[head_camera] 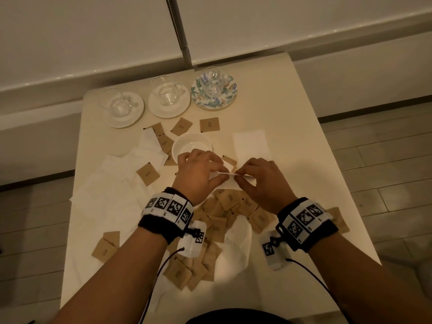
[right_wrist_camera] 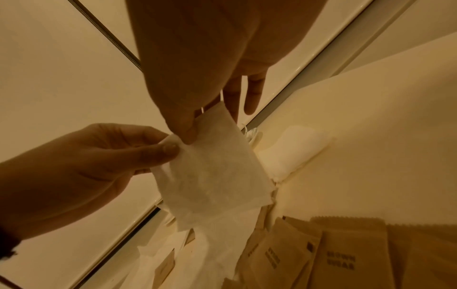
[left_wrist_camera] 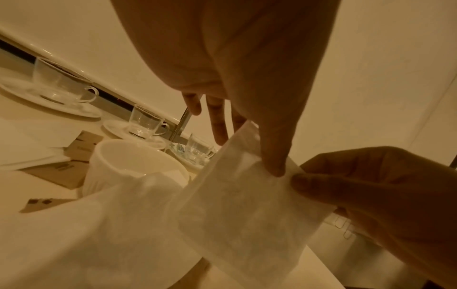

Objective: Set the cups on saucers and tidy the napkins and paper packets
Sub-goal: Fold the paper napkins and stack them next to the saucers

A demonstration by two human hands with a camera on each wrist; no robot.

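Cream table (head_camera: 268,108), dim warm light. Left hand (head_camera: 198,174) and right hand (head_camera: 261,181) both pinch one white napkin (head_camera: 228,180) at its top edge, lifted above brown paper packets (head_camera: 233,206), seemingly mid-fold. White bowl (head_camera: 191,146) just beyond. Three glass cups (head_camera: 167,93) sit on saucers (head_camera: 169,106) at far edge.

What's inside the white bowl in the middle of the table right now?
The white bowl looks empty as far as its inside shows. The left hand, pinching a napkin with the right hand, covers its near rim.
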